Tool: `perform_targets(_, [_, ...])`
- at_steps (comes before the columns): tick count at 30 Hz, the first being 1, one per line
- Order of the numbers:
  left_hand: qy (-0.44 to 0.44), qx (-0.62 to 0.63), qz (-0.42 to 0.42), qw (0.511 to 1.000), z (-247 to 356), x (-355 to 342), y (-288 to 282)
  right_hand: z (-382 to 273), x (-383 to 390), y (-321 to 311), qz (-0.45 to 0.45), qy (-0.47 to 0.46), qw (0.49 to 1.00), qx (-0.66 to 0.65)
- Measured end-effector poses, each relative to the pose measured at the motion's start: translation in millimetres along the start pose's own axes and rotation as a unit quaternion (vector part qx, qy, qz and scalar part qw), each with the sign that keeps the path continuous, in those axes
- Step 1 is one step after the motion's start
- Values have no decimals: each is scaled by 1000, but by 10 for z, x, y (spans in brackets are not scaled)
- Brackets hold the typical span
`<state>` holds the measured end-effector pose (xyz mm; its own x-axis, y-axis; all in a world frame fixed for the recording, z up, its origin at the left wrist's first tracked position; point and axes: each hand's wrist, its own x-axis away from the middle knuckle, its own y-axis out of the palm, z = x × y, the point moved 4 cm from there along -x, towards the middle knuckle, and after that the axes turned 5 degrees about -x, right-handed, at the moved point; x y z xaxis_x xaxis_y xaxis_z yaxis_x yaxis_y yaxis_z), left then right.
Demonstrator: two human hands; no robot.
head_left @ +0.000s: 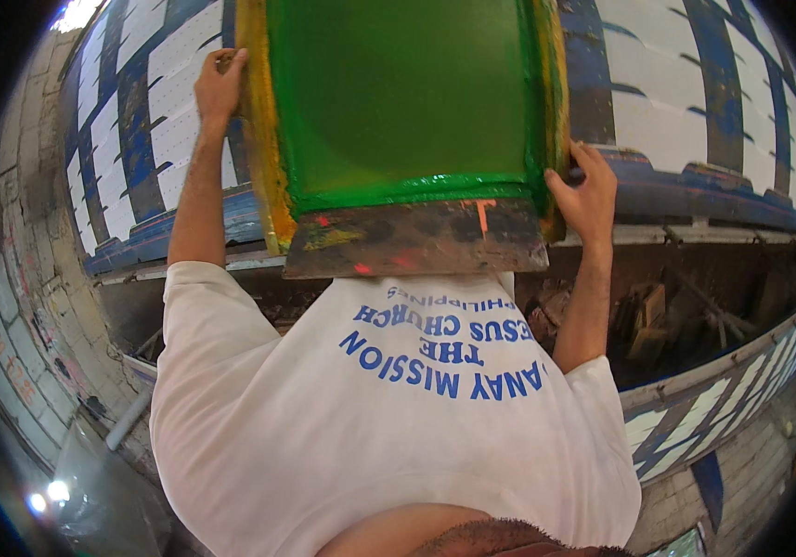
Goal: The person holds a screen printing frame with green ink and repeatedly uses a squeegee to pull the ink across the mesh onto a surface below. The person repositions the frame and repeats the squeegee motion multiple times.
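A screen printing frame (407, 102) with green mesh and paint-stained yellow sides lies ahead of me, reaching past the top of the view. My left hand (220, 84) is closed at its left side rail, fingers curled against the edge. Lower down on the opposite rail, my right hand (585, 193) grips the frame between thumb and fingers. A dark board (416, 243) spotted with red, orange and yellow paint runs across the frame's near end, close to my shirt. Glossy green covers the mesh's near border. The frame hides whatever lies beneath it.
A long blue-stained table (723, 102) extends to both sides, carrying rows of white panels (653, 130). Behind me stands another table (695, 408) with pale panels. Wood scraps (648, 320) sit beneath the tables on the right. A block wall (22, 325) rises at left.
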<state>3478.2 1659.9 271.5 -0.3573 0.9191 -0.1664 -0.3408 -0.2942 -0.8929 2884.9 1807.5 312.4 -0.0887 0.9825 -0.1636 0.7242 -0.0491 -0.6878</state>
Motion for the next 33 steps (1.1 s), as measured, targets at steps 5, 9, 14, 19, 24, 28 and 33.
perform_targets(5, [9, -31, 31, 999, 25, -57, -124, 175, -110, 76, -30, 28, 999, -1])
perform_targets(9, [-8, -54, 31, 998, 12, 32, -143, 322, -103, 203, -20, 5, 1000, -13])
perform_targets(14, [-27, -39, -2, 999, -56, 19, -35, 415, -34, 272, -38, -4, 999, 20])
perform_targets(19, [-12, -51, -12, 999, -124, -31, 172, 272, -4, 217, -50, 29, 997, 52])
perform_targets(24, [61, -35, 21, 997, -304, -90, 380, -576, 249, 165, -53, -90, 991, 87])
perform_targets(28, [15, -16, 30, 999, -425, -213, 451, -1303, 602, 493, -249, -171, 953, 24])
perform_targets(33, [38, 65, 55, 996, -271, -84, 440, -1628, 709, 888, -313, -206, 923, 89])
